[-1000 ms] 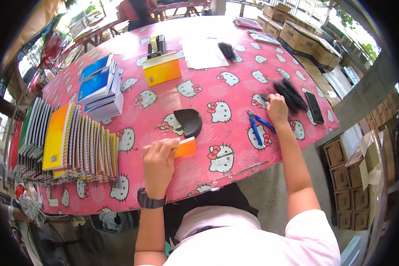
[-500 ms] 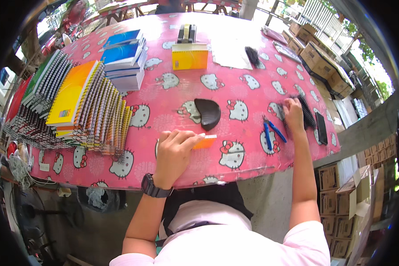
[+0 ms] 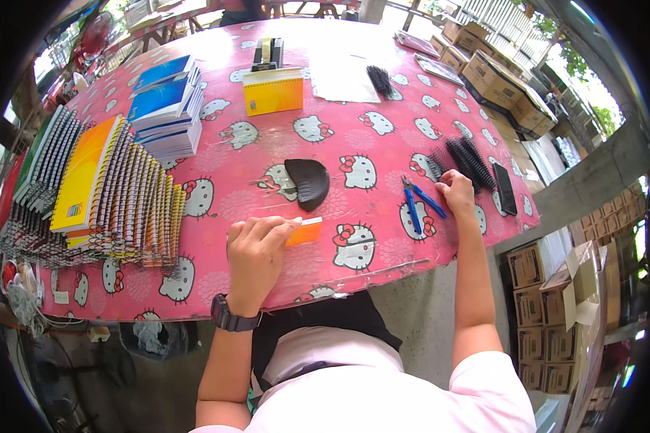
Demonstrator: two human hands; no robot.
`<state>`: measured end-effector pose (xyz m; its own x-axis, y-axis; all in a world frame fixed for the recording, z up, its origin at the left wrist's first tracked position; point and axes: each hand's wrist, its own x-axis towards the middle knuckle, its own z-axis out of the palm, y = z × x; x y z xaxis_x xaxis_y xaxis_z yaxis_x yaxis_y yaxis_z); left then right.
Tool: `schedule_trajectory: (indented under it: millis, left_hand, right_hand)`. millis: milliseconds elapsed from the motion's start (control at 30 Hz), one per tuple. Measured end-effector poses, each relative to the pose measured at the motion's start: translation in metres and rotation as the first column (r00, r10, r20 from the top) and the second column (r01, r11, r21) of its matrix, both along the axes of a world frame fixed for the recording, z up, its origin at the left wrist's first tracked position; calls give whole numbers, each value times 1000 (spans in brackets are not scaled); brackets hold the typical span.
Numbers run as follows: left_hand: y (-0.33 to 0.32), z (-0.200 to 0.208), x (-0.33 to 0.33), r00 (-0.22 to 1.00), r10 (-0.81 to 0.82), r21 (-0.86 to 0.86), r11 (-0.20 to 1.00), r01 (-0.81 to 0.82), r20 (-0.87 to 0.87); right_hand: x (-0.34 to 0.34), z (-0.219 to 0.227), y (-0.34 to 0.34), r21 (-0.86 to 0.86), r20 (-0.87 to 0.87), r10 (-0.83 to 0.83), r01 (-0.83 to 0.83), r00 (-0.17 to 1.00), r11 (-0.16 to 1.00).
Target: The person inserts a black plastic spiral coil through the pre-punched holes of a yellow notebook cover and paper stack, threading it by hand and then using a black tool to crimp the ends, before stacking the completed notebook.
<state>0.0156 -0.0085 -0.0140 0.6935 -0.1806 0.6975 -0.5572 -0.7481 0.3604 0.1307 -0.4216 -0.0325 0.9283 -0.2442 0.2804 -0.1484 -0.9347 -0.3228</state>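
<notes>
My left hand (image 3: 255, 250), with a dark watch on its wrist, grips a small orange notebook (image 3: 307, 232) near the table's front edge; most of the notebook is hidden behind the fingers. At the right, my right hand (image 3: 458, 193) has its fingers pinched on a black plastic spiral coil (image 3: 435, 165), which is blurred. Just beyond that hand lies a bunch of black spiral coils (image 3: 471, 163). Blue-handled cutting pliers (image 3: 417, 208) rest on the table left of the right hand. A black curved pad (image 3: 309, 183) lies beyond the left hand.
Stacked spiral notebooks (image 3: 112, 184) crowd the left side, with blue-covered books (image 3: 167, 108) behind them. A yellow notebook stack (image 3: 274, 94) and a tape dispenser (image 3: 268, 54) stand farther back. White sheets (image 3: 345, 79) lie beside more coils (image 3: 380, 82). A phone (image 3: 505, 189) sits near the right edge.
The view has shifted, so the table's things appear farther left. My right hand has drawn a little toward me from the coils. My left hand keeps its grip on the orange notebook.
</notes>
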Motion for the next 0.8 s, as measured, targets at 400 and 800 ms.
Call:
schedule_trajectory:
  millis: [400, 800]
  left_hand:
    - [-2, 4, 0, 1000, 26, -25, 999, -26, 14]
    - [-2, 8, -3, 998, 12, -13, 1000, -13, -69]
  right_hand:
    - [-27, 77, 62, 484, 186, 320, -370, 929, 793]
    - [-55, 47, 199, 722, 86, 814, -599, 575, 347]
